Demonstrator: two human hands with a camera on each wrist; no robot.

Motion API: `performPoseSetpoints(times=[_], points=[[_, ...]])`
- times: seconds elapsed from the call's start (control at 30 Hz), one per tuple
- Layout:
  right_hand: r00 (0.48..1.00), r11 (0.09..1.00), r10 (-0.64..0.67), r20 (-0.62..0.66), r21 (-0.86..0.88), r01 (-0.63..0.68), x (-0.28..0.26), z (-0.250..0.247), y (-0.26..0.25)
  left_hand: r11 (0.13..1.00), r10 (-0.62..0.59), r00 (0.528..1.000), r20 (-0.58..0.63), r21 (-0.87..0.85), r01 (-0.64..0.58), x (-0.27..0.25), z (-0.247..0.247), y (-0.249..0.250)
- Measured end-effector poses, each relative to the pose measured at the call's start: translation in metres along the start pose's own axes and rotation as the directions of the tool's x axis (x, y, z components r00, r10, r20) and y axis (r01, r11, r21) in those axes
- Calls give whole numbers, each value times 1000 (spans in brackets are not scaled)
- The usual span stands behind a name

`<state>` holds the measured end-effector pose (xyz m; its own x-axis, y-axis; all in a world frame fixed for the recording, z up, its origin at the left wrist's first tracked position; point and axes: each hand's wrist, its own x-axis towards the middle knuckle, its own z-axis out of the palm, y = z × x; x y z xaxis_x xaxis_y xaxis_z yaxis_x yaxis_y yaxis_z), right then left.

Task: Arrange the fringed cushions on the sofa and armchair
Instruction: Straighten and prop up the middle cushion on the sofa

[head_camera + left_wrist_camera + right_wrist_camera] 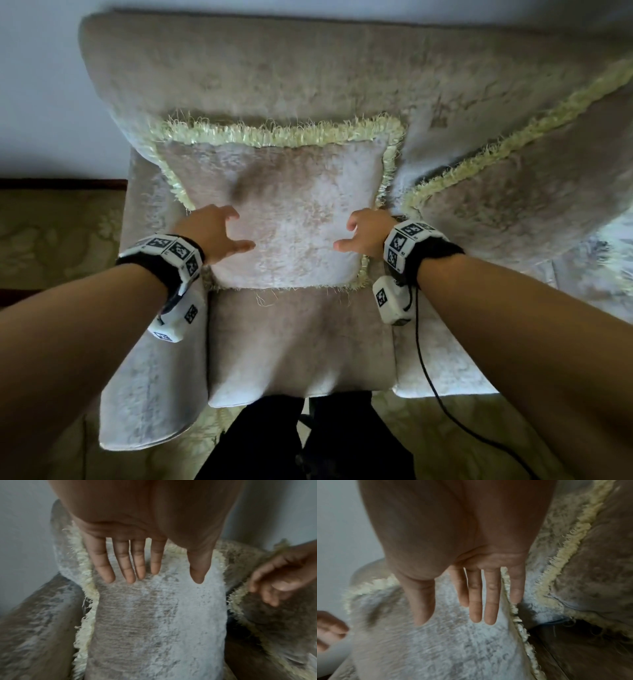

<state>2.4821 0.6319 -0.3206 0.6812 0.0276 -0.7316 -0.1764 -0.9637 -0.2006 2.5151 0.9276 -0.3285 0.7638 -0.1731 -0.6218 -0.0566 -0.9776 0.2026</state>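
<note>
A square fringed cushion (291, 212) leans against the backrest of the pale velvet armchair (298, 346), standing on the seat between the two armrests. The left hand (214, 233) hovers at the cushion's left edge and the right hand (366, 234) at its right edge, each with fingers (123, 566) straight and slightly spread, holding nothing; whether the fingertips touch the fabric cannot be told. A second, larger fringed cushion (527, 192) lies tilted to the right of the first cushion, its cream fringe near the first cushion's right edge.
</note>
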Motion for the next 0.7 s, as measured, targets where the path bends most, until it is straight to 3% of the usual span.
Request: performPoseSetpoints(times=[0.23, 0.4, 0.57, 0.7], points=[[978, 973, 195, 68, 110, -202, 79, 16, 45, 957, -290, 957, 18, 35, 289, 69, 16, -45], [939, 926, 338, 62, 159, -343, 127, 32, 66, 911, -384, 920, 83, -130, 392, 108, 45, -66], [947, 877, 320, -24, 386, -287, 177, 48, 76, 902, -377, 920, 111, -181, 391, 134, 54, -65], [979, 850, 179, -98, 516, -104, 185, 50, 76, 878, -351, 928, 126, -301, 373, 150, 64, -67]])
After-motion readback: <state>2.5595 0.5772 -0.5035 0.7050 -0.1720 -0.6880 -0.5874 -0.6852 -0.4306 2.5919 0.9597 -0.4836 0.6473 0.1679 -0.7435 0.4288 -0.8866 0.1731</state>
